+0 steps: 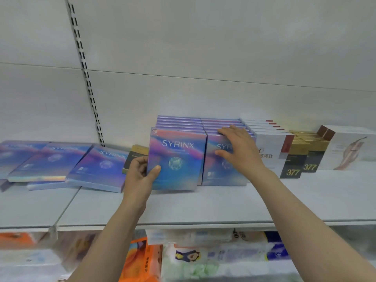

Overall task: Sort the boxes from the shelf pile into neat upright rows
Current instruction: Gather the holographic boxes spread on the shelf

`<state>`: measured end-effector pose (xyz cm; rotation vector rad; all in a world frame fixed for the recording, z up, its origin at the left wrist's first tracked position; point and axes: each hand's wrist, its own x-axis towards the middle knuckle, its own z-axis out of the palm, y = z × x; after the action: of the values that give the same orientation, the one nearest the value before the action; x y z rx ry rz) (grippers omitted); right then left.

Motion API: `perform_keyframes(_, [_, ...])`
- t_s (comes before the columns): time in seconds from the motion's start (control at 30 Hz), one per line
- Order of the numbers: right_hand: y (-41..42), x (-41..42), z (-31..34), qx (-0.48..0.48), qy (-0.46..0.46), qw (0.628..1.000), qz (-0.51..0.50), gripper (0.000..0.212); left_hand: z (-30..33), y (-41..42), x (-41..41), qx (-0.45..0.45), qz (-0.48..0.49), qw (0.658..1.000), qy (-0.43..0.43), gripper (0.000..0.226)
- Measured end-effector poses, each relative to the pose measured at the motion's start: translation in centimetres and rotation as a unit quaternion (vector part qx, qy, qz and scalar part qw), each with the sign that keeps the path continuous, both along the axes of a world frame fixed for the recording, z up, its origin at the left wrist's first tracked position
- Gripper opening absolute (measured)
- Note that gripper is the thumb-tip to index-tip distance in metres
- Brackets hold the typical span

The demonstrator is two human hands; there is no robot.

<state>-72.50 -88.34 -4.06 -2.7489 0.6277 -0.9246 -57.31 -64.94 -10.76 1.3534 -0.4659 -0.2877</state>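
At the front of the left SYRINX row, the left hand (142, 171) pinches the foremost SYRINX box (176, 159) by its left edge, thumb across the lower front face and the other fingers curled behind, holding it upright on the white shelf (203, 206). Beside it the right hand (240, 148) lies with straight, slightly spread fingers over the top edge and front of the right SYRINX row (225, 155), steadying it rather than gripping. Both iridescent blue-purple rows run back several boxes deep toward the rear panel, so a good share of the sorting looks done. To their right stand a row of white boxes with a red corner (272, 147), printed with Chinese characters partly hidden by the right wrist, then black-and-gold boxes (299, 159) marked "377" in two short rows, and a white box with a reddish feather-like picture (348, 149). Still to be handled, as far as I can judge, is the flat pile of SYRINX boxes (61, 163) at the left, several lying overlapped and askew, plus one black-and-gold box (135, 157) leaning behind the left hand, apart from its own rows. Blurred packets fill the lower shelf (183, 257); their print cannot be read.
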Motion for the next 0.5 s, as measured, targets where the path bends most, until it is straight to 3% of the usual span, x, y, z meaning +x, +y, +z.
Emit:
perform_keyframes(0.13, [-0.39, 0.34, -0.04, -0.003, 0.017, 1.000, -0.014, 0.067, -0.57, -0.67, -0.04, 0.076, 0.053, 0.995, -0.036, 0.031])
perform_keyframes(0.27, [-0.66, 0.34, -0.16, 0.006, 0.011, 1.000, -0.017, 0.068, -0.01, -0.71, -0.16, 0.168, 0.124, 0.970, -0.128, 0.032])
perform_keyframes(0.5, [-0.81, 0.63, -0.48, -0.004, -0.003, 1.000, -0.018, 0.068, -0.06, -1.15, -0.27, 0.206, 0.138, 0.951, -0.182, 0.034])
